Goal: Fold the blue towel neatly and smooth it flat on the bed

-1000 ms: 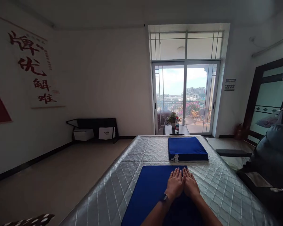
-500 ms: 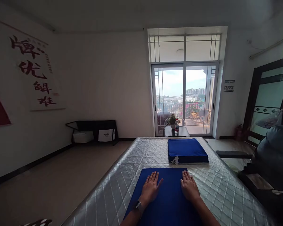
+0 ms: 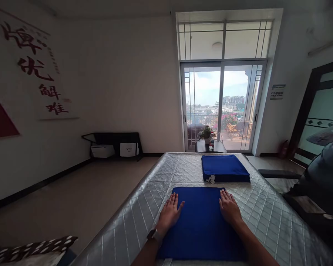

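Note:
A blue cloth piece (image 3: 201,225), rectangular and smooth, lies flat on the silver quilted table cover (image 3: 138,221). My left hand (image 3: 170,212) rests on its left edge, fingers stretched forward and thumb apart. Along the right edge lies my right hand (image 3: 229,207), flat with fingers extended near the far right corner. Neither hand grips anything. Beyond them sits a stack of similar blue cloths (image 3: 225,166), with white tags (image 3: 211,179) sticking out at its near left corner. A small white tag (image 3: 168,262) shows at the near edge of the flat piece.
Past the table's far end stands a small dark table (image 3: 208,147) with a potted plant (image 3: 206,133) and a bottle (image 3: 211,142). A dark chair (image 3: 326,173) is close on the right. A patterned cushion (image 3: 41,249) lies at the lower left.
My left hand has moved toward the left edge of the cloth, and my right hand has slid slightly outward. The view has tilted down, showing more of the cloth's near edge.

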### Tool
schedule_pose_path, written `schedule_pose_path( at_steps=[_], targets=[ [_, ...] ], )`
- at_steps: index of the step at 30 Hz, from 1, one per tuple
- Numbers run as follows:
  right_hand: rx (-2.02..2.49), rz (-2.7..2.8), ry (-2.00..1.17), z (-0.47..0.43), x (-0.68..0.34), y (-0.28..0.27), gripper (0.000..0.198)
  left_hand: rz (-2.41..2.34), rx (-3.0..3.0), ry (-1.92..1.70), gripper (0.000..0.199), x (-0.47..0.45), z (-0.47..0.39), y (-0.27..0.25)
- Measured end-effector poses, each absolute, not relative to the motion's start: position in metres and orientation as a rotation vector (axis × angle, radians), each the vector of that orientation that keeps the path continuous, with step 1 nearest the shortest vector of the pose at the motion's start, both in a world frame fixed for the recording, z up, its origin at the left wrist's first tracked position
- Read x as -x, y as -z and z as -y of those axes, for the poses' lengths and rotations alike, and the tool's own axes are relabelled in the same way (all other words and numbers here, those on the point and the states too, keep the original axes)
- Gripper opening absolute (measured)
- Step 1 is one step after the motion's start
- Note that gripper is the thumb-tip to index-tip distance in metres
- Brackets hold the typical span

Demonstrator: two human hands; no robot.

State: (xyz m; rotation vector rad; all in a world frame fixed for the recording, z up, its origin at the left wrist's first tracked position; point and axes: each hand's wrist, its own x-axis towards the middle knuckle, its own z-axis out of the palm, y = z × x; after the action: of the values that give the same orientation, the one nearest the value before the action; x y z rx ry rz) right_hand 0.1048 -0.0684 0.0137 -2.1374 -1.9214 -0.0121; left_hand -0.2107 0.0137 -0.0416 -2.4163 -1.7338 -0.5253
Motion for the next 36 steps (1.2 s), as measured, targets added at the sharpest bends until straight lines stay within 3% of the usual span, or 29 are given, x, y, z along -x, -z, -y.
schedule_pose_path(
  at_steps=[11,19,29,36],
  targets=[
    [2.288,1.939,-0.133,0.083,-0.096,0.0,0.068,1.862,2.489,0.411,0.082,0.207,-0.005,0.025],
    [2.316,1.989,-0.084,0.085,-0.094,-0.009,0.068,1.921,2.492,0.421,0.083,0.204,0.002,0.015],
    [2.26,2.001,-0.104,0.114,-0.091,-0.001,0.069,1.837,2.429,0.518,0.074,0.206,-0.014,0.043],
    [2.208,1.986,-0.132,0.122,-0.091,-0.003,0.069,1.867,2.361,0.443,0.079,0.206,0.001,0.021]
  ],
)
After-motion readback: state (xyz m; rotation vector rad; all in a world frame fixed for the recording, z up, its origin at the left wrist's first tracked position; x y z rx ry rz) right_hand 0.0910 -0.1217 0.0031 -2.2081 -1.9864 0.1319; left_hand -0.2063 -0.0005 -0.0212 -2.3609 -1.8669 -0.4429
